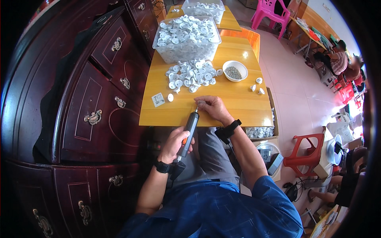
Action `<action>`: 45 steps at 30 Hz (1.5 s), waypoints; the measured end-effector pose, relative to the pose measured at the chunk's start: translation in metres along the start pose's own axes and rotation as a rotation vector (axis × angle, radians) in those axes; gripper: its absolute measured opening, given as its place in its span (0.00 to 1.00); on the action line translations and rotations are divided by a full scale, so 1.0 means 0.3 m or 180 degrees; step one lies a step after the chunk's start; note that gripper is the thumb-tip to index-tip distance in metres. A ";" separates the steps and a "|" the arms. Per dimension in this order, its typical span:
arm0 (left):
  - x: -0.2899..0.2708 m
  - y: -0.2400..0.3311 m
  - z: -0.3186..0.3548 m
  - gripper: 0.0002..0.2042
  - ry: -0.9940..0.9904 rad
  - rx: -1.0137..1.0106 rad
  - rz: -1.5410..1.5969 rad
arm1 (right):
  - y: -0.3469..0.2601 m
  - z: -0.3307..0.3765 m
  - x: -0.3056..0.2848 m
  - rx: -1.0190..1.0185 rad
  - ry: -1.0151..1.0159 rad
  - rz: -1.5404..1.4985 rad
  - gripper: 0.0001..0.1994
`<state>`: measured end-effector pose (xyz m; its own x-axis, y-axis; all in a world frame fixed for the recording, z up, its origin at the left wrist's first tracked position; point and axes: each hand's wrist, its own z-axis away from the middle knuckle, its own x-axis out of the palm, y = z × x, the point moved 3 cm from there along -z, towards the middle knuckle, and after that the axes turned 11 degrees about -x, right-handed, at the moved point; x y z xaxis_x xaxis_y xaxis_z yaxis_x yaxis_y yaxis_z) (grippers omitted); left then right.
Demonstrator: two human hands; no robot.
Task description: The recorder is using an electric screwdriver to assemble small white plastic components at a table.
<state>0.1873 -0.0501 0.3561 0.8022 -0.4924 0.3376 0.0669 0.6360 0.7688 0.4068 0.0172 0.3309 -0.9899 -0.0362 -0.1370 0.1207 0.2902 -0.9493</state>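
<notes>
My left hand is wrapped round a grey and black electric screwdriver, its bit pointing away from me over the table's near edge. At the tip of the bit, my right hand is closed in a pinch. Whatever lies between those fingers is mostly hidden and too small to name. Beyond the hands lies a loose pile of white round plastic parts, with a single white part lying nearer. A white bowl of small metal pieces, apparently screws, stands to the right of the pile.
The yellow table holds a clear bin heaped with white parts. Another bin stands farther off. Dark wooden drawers close in on my left. To the right are an open carton, a red stool and seated people.
</notes>
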 end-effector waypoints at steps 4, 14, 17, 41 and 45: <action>0.008 0.009 -0.002 0.11 -0.0005 -0.0065 0.0067 | 0.002 -0.001 -0.004 0.0019 0.0023 -0.0069 0.13; 0.047 -0.034 -0.011 0.24 -0.0967 -0.0234 0.1229 | -0.003 0.000 -0.002 0.0034 0.0303 -0.0147 0.13; 0.062 -0.054 0.023 0.25 -0.1051 -0.0373 0.1277 | -0.003 0.005 -0.026 0.0028 0.0440 -0.0025 0.11; -0.009 -0.049 0.101 0.20 -0.0555 -0.0165 0.0814 | -0.170 -0.101 -0.517 -0.0242 0.0690 0.3611 0.05; -0.017 -0.049 0.117 0.18 -0.0520 -0.0122 0.0811 | -0.106 -0.216 -0.519 0.0442 0.0356 0.4006 0.06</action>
<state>0.1614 -0.0776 0.3622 0.6902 -0.4012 0.6022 -0.0995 0.7717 0.6282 0.5524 0.0755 0.4006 -0.1861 0.2730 -0.9438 0.9783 -0.0372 -0.2037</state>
